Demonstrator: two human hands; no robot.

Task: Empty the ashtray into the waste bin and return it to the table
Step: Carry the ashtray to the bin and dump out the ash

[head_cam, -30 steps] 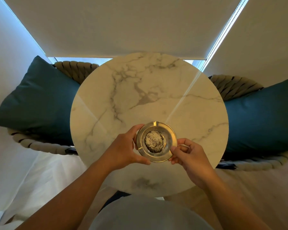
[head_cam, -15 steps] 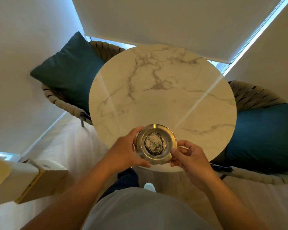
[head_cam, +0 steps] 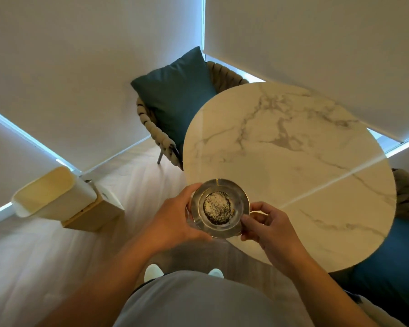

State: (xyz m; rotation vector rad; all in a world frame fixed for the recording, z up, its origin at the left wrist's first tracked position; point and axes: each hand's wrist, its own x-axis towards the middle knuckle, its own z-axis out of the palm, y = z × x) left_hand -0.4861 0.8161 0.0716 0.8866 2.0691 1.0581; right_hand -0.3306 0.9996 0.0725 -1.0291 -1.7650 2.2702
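Brass-toned round metal ashtray (head_cam: 220,208) carried level in both hands, clear of the table, not yet emptied.

Head view: left hand (head_cam: 175,221) wraps the near-left rim, thumb below and fingers curled over; right hand (head_cam: 268,226) pinches the right rim between thumb and forefinger. The two-sided hold appears meant to keep the bowl flat, as grey-white ash and dark flecks fill its centre. It hangs over the edge of the round white marble table (head_cam: 293,161). Cream plastic waste bin (head_cam: 54,193) stands open on the floor to the left, well apart; interior appears empty.
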